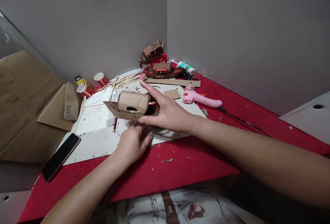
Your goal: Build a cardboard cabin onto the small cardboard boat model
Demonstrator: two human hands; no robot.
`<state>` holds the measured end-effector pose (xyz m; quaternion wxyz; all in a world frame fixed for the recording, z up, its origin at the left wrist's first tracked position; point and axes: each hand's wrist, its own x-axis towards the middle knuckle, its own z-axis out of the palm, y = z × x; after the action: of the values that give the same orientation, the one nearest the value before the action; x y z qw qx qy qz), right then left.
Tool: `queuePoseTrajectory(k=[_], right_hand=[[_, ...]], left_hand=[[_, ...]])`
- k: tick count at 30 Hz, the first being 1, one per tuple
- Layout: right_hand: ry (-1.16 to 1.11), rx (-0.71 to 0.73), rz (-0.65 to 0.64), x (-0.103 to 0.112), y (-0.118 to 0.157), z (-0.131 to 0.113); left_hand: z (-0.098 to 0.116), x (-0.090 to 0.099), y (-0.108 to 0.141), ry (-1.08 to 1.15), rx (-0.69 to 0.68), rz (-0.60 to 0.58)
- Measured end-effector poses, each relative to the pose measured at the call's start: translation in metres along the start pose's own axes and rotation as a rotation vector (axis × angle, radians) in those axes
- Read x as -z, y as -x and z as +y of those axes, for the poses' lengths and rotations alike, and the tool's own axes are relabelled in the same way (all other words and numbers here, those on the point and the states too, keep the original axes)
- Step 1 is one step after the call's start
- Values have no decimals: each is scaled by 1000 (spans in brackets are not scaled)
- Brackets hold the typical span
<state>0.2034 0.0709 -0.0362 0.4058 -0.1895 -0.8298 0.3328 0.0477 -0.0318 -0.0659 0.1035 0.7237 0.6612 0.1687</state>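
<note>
A cardboard model boat [134, 102] with a curved cabin roof and an oval side opening is tilted slightly above the white board. My right hand [171, 114] grips its right end, thumb along the near side and index finger stretched past the roof. Just below the hull is my left hand [131, 143], its fingers curled in under the boat. Whatever those fingers hold, if anything, is hidden. Close to the boat's left side lies a red and black pen [114, 125].
A pink glue gun [202, 99] with a black cord lies on the red table [180, 169]. Brown model boats [162, 69], thin sticks [123, 80] and paper cups [100, 78] stand behind. To the left are a phone [61, 157] and cardboard pieces [28, 107].
</note>
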Motion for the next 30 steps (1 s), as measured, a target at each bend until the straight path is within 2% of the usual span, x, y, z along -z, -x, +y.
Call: queuePoseTrajectory(k=[5, 12, 16, 19, 23, 27, 30], right_hand=[[-16, 23, 56, 4, -2, 0], [-44, -59, 194, 17, -6, -3], [-8, -68, 283, 24, -8, -3], [-21, -65, 330, 29, -11, -5], [-33, -75, 327, 30, -11, -3], [-4, -85, 285, 18, -8, 4], [-30, -98, 226, 8, -4, 6]], left_hand=[[4, 1, -4, 33, 9, -1], [-29, 31, 4, 75, 134, 92], [-32, 39, 6, 63, 137, 80], [-35, 43, -3, 1, 168, 115], [-45, 43, -24, -64, 191, 80], [-48, 35, -39, -108, 149, 9], [-46, 29, -40, -147, 108, -5]])
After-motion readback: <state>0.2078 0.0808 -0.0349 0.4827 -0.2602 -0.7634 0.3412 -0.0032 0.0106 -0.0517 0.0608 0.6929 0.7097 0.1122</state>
